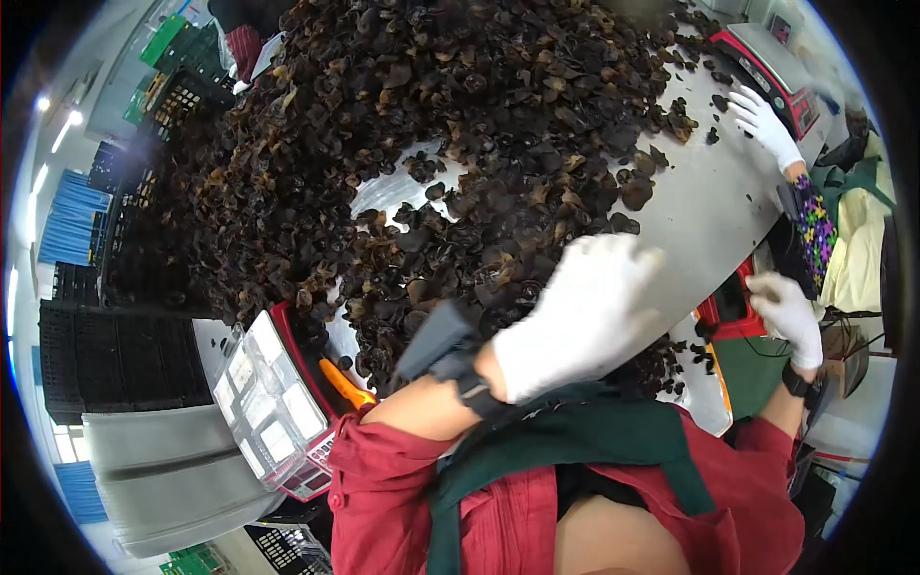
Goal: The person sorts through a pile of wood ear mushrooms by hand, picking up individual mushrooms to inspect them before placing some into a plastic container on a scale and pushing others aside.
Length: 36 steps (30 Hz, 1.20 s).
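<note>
A large heap of dark, curled pieces like dried fungus [498,86] covers much of the metal table [695,192]. My left hand [585,311], in a white glove, is over the near edge of the heap in front of my chest, its fingers apart and slightly blurred, with nothing visible in them. Off to the right, my right hand [791,318], also gloved in white, is beside a red device [736,311], fingers loosely bent and apart, holding nothing visible. A tray [714,407] with small dark pieces lies near my body, partly hidden by my left arm.
A red-and-white scale [302,393] with clear plastic containers and an orange-handled tool [345,383] are at left, near stacked black crates [125,359] and clear trays [172,470]. At upper right, another person's gloved hand [765,125] is near a second scale [767,67].
</note>
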Motion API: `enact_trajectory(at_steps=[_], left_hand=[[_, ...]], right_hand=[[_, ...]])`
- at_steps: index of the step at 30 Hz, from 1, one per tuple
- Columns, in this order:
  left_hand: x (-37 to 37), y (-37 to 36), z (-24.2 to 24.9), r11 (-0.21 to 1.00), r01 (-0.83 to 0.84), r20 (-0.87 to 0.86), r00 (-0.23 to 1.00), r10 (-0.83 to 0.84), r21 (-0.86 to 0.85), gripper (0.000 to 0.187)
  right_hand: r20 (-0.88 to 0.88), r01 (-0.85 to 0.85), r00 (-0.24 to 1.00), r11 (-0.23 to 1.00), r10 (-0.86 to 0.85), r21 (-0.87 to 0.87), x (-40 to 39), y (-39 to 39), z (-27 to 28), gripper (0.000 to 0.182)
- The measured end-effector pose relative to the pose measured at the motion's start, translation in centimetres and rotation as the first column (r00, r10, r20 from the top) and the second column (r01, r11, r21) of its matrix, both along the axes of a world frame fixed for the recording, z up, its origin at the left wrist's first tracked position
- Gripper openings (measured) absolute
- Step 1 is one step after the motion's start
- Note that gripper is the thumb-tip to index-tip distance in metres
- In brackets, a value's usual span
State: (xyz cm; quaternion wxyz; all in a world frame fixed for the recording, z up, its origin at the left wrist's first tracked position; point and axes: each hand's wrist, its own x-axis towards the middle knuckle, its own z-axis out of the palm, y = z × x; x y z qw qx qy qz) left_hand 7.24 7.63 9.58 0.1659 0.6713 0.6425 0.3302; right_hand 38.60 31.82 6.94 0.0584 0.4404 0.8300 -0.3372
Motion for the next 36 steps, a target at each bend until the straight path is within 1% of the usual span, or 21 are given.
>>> enact_trajectory(at_steps=[1, 3, 5, 6, 8, 10, 11, 12, 14, 16, 17, 18, 20, 24, 26, 28, 30, 31, 33, 35, 36], left_hand=[[-1.4, -1.1, 0.1, 0.998, -0.06, -0.062, 0.996, 0.059, -0.006, 0.048], [-3.6, -3.4, 0.2, 0.987, -0.162, -0.188, 0.969, 0.159, -0.003, 0.044], [-5.6, -5.3, 0.1, 0.968, -0.247, -0.325, 0.919, 0.224, -0.032, 0.041], [-6.6, -5.9, 0.2, 0.949, -0.305, -0.364, 0.895, 0.259, -0.075, 0.037], [-8.9, -7.0, -0.3, 0.904, -0.417, -0.435, 0.835, 0.338, -0.097, 0.035], [-11.9, -7.8, -0.6, 0.838, -0.52, -0.464, 0.791, 0.398, -0.167, 0.034], [-13.9, -8.1, -1.4, 0.825, -0.541, -0.459, 0.782, 0.422, -0.163, 0.034], [-15.6, -7.9, -1.1, 0.737, -0.612, -0.458, 0.764, 0.455, -0.288, 0.033], [-19.6, -8.2, -3.3, 0.697, -0.678, -0.418, 0.717, 0.558, -0.232, 0.031], [-24.2, -7.8, -7.4, 0.728, -0.685, -0.41, 0.665, 0.624, -0.002, 0.029], [-25.3, -7.1, -7.7, 0.7, -0.714, -0.432, 0.639, 0.636, -0.027, 0.025], [-26.4, -6.1, -8.3, 0.694, -0.72, -0.395, 0.638, 0.662, 0.002, 0.023], [-29.3, -4.6, -10.7, 0.718, -0.642, -0.402, 0.602, 0.69, 0.268, 0.021], [-32.1, -1.3, -11.9, 0.637, -0.719, -0.499, 0.459, 0.735, 0.278, 0.018], [-31.9, -0.6, -11.6, 0.583, -0.778, -0.567, 0.377, 0.732, 0.235, 0.016], [-31.5, -0.9, -12.1, 0.595, -0.744, -0.543, 0.377, 0.75, 0.305, 0.014], [-31.5, -0.9, -12.3, 0.544, -0.779, -0.505, 0.349, 0.789, 0.312, 0.013], [-31.6, -0.8, -12.3, 0.524, -0.798, -0.461, 0.361, 0.811, 0.297, 0.01], [-31.9, -0.6, -12.1, 0.525, -0.807, -0.473, 0.364, 0.802, 0.27, 0.008], [-31.8, -0.9, -12.0, 0.521, -0.819, -0.489, 0.362, 0.794, 0.24, 0.007], [-31.4, -1.3, -12.1, 0.562, -0.759, -0.518, 0.353, 0.779, 0.327, 0.004]], right_hand=[[-0.206, -0.106, 0.973, 0.994, 0.102, -0.008, -3.7, -0.4, 1.2, 0.033], [-0.285, -0.235, 0.928, 0.971, 0.24, 0.052, -11.9, -1.3, 3.5, 0.03], [-0.458, -0.404, 0.719, 0.851, 0.523, 0.337, -20.5, -2.0, 2.8, 0.028], [-0.438, -0.485, 0.716, 0.839, 0.543, 0.249, -25.0, -3.7, 4.5, 0.029], [-0.444, -0.645, 0.501, 0.663, 0.743, 0.38, -33.6, -5.7, 3.4, 0.03], [-0.39, -0.703, 0.4, 0.551, 0.829, 0.45, -41.0, -7.4, 0.2, 0.025], [-0.268, -0.666, 0.447, 0.518, 0.853, 0.537, -44.0, -7.9, -1.9, 0.024], [-0.146, -0.629, 0.497, 0.471, 0.856, 0.618, -46.5, -8.4, -3.9, 0.023], [-0.04, -0.544, 0.633, 0.48, 0.773, 0.688, -50.1, -9.0, -7.5, 0.023], [-0.034, -0.527, 0.616, 0.444, 0.787, 0.725, -51.6, -8.2, -9.4, 0.024], [-0.099, -0.506, 0.621, 0.495, 0.777, 0.706, -51.7, -8.1, -9.7, 0.024], [-0.161, -0.488, 0.623, 0.542, 0.765, 0.685, -51.7, -8.0, -9.8, 0.024], [-0.332, -0.539, 0.555, 0.634, 0.763, 0.554, -50.2, -7.2, -8.5, 0.026], [-0.395, -0.59, 0.594, 0.713, 0.701, 0.378, -47.8, -5.9, -5.5, 0.038], [-0.649, -0.631, 0.444, 0.73, 0.618, 0.263, -46.7, -4.6, -5.4, 0.029], [-0.671, -0.67, 0.573, 0.74, 0.471, -0.053, -45.6, -4.3, -4.2, 0.026], [-0.619, -0.636, 0.719, 0.657, 0.316, -0.404, -45.1, -3.8, -2.8, 0.028], [-0.617, -0.637, 0.72, 0.657, 0.318, -0.403, -45.2, -3.9, -2.8, 0.028], [-0.6, -0.562, 0.796, 0.468, 0.083, -0.682, -45.5, -4.1, -2.9, 0.031], [-0.596, -0.566, 0.8, 0.422, 0.073, -0.708, -46.0, -4.3, -3.0, 0.031], [-0.591, -0.566, 0.804, 0.374, 0.056, -0.735, -46.3, -4.5, -3.1, 0.032]])
